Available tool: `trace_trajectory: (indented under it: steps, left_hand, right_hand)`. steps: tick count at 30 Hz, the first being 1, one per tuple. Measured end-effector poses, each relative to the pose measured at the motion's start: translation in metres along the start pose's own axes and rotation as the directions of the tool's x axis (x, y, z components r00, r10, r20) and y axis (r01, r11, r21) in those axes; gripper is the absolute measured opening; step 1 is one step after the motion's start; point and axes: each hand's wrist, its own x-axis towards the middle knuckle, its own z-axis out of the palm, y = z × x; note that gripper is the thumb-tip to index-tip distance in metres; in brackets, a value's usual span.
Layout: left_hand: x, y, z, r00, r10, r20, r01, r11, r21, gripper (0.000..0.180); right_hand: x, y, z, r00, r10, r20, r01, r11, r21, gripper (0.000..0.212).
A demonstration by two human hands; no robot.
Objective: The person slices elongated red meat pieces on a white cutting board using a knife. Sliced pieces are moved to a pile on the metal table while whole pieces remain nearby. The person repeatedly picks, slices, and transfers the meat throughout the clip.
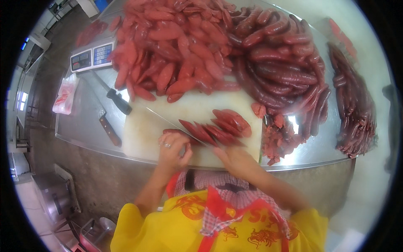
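Note:
On a white cutting board (145,145), my left hand (173,147) presses a short piece of dark red sausage (179,133) with its fingers curled over it. My right hand (235,159) grips a knife at the board's near side; its handle is hidden in my fist. The thin knife blade (170,122) points away and to the left, along the right side of the held piece. Just right of the blade lie several slanted sausage slices (210,132), with more cut slices (233,122) behind them.
A large heap of sausage slices (172,46) covers the board's far side. Whole sausages (277,71) pile at right, beside end scraps (281,136) and a thinner bundle (354,105). At left are a scale (92,56), a black-handled knife (119,102), a wooden-handled knife (110,131) and a plastic packet (65,96).

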Motion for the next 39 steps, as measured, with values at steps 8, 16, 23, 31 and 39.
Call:
trace_trajectory:
  steps: [8,16,23,31,39]
  left_hand:
    - [-0.002,0.000,-0.001,0.996,-0.086,-0.024,0.086,0.996,0.031,0.027]
    - [-0.004,-0.001,-0.004,0.999,-0.042,-0.015,0.042,0.999,0.008,0.026]
    - [-0.005,-0.001,-0.010,0.990,-0.126,-0.069,0.131,0.990,0.060,0.027]
    - [-0.007,-0.002,-0.010,0.988,-0.147,-0.041,0.149,0.988,0.049,0.026]
    - [-0.016,-0.005,-0.004,0.975,-0.146,-0.166,0.168,0.978,0.126,0.019]
  right_hand:
    - [-0.132,-0.022,-0.051,0.802,0.551,0.231,-0.595,0.773,0.222,0.053]
    - [-0.012,-0.004,0.012,0.965,0.255,0.056,-0.259,0.961,0.095,0.051]
    - [-0.080,-0.027,-0.033,0.912,0.408,0.035,-0.403,0.879,0.255,0.057]
    - [-0.053,-0.023,0.001,0.924,0.377,0.060,-0.379,0.884,0.272,0.057]
    - [-0.016,0.012,0.011,0.995,0.089,0.034,-0.093,0.979,0.184,0.067]
